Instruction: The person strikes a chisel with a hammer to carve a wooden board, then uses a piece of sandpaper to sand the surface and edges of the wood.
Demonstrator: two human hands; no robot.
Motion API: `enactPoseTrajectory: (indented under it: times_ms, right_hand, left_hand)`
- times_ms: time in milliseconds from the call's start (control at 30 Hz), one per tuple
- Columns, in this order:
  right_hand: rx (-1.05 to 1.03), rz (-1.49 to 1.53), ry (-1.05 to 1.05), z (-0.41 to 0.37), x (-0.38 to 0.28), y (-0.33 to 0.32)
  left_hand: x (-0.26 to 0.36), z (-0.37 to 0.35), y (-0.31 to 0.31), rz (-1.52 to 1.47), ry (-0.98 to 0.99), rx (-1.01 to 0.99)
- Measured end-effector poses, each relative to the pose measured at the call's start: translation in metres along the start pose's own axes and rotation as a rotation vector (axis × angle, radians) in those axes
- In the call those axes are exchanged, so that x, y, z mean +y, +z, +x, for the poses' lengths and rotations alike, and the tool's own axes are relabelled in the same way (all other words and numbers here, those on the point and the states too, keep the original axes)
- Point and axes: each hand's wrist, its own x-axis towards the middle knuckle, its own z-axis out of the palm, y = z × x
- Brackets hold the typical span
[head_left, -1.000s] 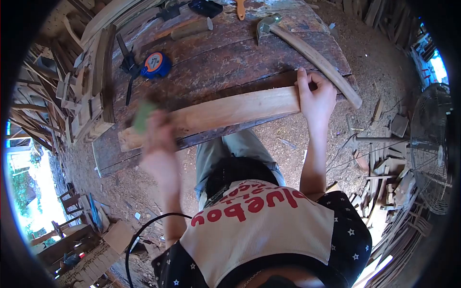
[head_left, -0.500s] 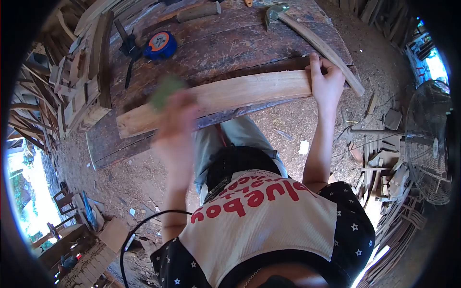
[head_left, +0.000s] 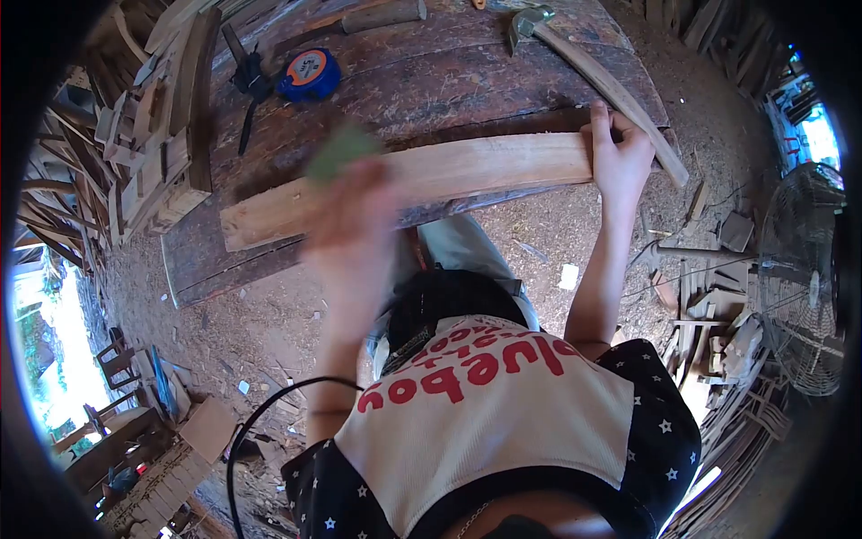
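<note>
A long pale wooden board (head_left: 485, 166) lies along the near edge of the worn workbench. Around its right end, my right hand (head_left: 621, 157) is closed, thumb on top. My left hand (head_left: 353, 220), smeared by motion, is over the board's left half. It holds a green piece of what looks like sandpaper (head_left: 343, 153) against or just above the wood; contact cannot be made out. A hammer (head_left: 606, 85) lies beside my right hand, its handle passing close behind the fingers.
On the workbench (head_left: 422, 81) are a blue tape measure (head_left: 309, 74), a black clamp-like tool (head_left: 250, 81) and a wooden-handled tool (head_left: 384, 15). Stacked timber (head_left: 184, 117) stands at the left. A fan (head_left: 802, 278) and wood scraps (head_left: 718, 296) are at the right.
My left hand has moved a little to the right along the board with the green sandpaper. My right hand keeps its hold on the board's end. The view has shifted slightly.
</note>
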Motion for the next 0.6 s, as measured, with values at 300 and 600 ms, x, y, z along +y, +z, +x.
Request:
enactPoseTrajectory:
  times_ms: [300,600]
  right_hand:
    - [-0.027,0.007,0.031,-0.001,-0.004,0.001]
    - [-0.018,0.036,0.009,0.001,0.001,0.0]
  left_hand:
    - [0.004,0.001,-0.002,0.075,0.029,0.019]
    - [-0.076,-0.026,-0.041,0.096,-0.086,0.02]
